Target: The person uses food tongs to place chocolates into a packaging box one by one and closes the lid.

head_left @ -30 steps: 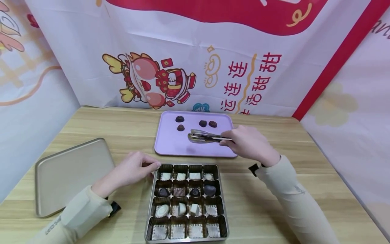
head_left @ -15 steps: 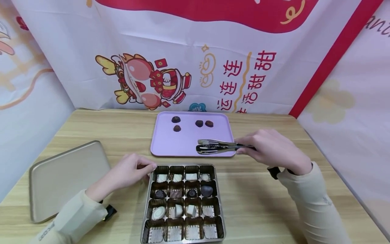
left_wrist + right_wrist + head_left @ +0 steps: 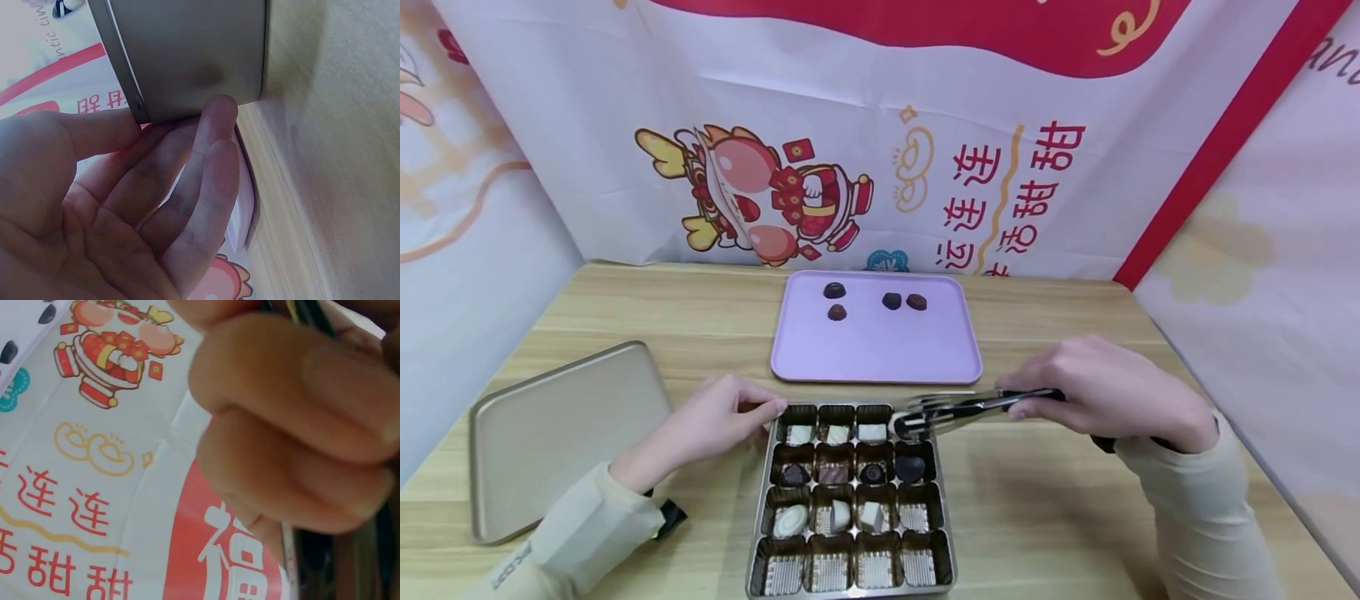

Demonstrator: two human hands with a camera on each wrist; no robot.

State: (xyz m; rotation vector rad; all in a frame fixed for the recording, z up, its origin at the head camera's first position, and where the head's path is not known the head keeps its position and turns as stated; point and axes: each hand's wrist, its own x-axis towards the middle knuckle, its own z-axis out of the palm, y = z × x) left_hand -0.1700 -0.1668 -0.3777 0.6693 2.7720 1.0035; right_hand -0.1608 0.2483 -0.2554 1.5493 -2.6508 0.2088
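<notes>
My left hand (image 3: 724,423) holds the back left corner of a chocolate tin (image 3: 953,542), thumb on the rim and fingers against its outer wall (image 3: 194,56). The tin has a brown compartment liner, with white chocolates (image 3: 790,522) and dark chocolates (image 3: 873,473) in its back three rows. My right hand (image 3: 1093,392) grips black-handled serving tongs (image 3: 958,408) to the right of the tin. Their blurred tips overlap the back right compartment; I cannot tell whether they pinch a chocolate. In the right wrist view, curled fingers (image 3: 294,419) hide most of the tongs.
Behind the tin lies a lilac tray (image 3: 872,354) bearing several dark chocolates (image 3: 835,290) near its far side. A flat metal lid (image 3: 568,442) rests on the wooden table (image 3: 1060,508) at the left. Printed cloth (image 3: 880,192) hangs behind the table.
The right hand has brought the tongs from above the lilac tray rightward and nearer, down over the tin's back right compartment. The left hand stays at the tin's corner.
</notes>
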